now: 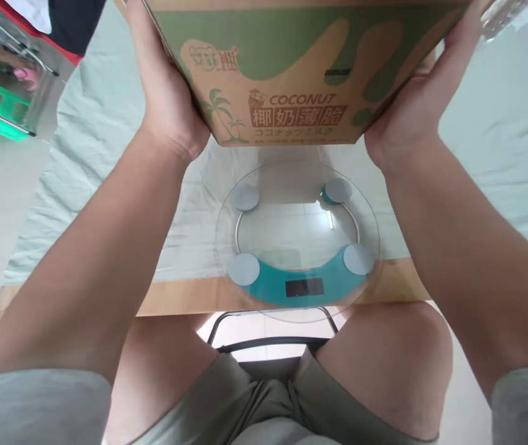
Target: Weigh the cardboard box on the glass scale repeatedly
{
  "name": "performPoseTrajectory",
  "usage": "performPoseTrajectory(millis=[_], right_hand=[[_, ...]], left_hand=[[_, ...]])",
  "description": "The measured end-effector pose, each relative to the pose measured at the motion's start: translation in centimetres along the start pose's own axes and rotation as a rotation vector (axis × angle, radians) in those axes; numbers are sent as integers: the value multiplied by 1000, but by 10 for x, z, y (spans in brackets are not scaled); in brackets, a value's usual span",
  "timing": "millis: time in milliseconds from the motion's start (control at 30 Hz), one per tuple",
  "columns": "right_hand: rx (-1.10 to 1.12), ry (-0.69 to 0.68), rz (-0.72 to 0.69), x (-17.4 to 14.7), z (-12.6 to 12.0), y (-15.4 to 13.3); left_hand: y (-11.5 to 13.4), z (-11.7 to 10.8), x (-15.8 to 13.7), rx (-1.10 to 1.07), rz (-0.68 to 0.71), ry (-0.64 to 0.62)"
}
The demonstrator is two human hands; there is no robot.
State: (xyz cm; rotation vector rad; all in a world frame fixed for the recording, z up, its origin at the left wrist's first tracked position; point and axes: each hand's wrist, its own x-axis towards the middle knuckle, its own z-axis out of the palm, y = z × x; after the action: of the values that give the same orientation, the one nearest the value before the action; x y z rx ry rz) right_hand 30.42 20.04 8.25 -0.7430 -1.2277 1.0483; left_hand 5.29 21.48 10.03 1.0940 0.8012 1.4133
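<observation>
Holding a brown cardboard carton (291, 74), boxy and printed with green patches and the word COCONUT, between two bare hands: left hand (171, 111) pressed along the left side, right hand (409, 114) along the right, with both palm heels near the lower corners of the printed face. Grasping the carton from either side, by the look of it; cannot tell the exact placement of most fingers, hidden beside or behind the cardboard. Raised in the air, just beyond the far rim of a round clear glass scale (297, 241) in this view, with printed face toward the camera and apparently apart from the glass. Below, resting on a rumpled pale green cloth (106, 99) and jutting past a light wooden edge (189, 298): that same scale, fitted with four round grey discs (244, 269), a curved teal panel (270, 289) and a dark rectangular display (304, 287). Likely to handle as stiff but crushable, with dry, fairly grippy walls; hard to judge for weight, with contents out of sight, though bulky enough to call for both hands. Best taken low on opposite side walls, or from under the bottom edges, with flat palms and even pressure. Treat the glass as fragile and slippery; best gripped at opposite rims and spared any corner-first knock.
</observation>
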Motion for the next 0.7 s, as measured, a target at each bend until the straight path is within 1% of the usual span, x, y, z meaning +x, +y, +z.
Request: performPoseTrajectory(millis=[67, 200, 300, 400, 533, 633, 700], right_hand=[[15, 37, 22, 8, -7, 18], [-75, 135, 117, 11, -20, 44], [-155, 152, 164, 7, -25, 52], [-220, 181, 235, 3, -25, 53], [-157, 214, 253, 1, -22, 53], [-112, 259, 306, 3, -21, 52], [-98, 350, 375, 2, -19, 49]], left_hand=[[-16, -9, 12, -5, -42, -116], [-48, -19, 21, -5, 13, -176], [-58, -18, 18, -19, -27, -136], [-57, -12, 13, -46, -89, -62], [-59, -11, 14, -88, -116, -50], [-69, -22, 23, -1, -139, -23], [-73, -31, 31, 165, -151, 19]])
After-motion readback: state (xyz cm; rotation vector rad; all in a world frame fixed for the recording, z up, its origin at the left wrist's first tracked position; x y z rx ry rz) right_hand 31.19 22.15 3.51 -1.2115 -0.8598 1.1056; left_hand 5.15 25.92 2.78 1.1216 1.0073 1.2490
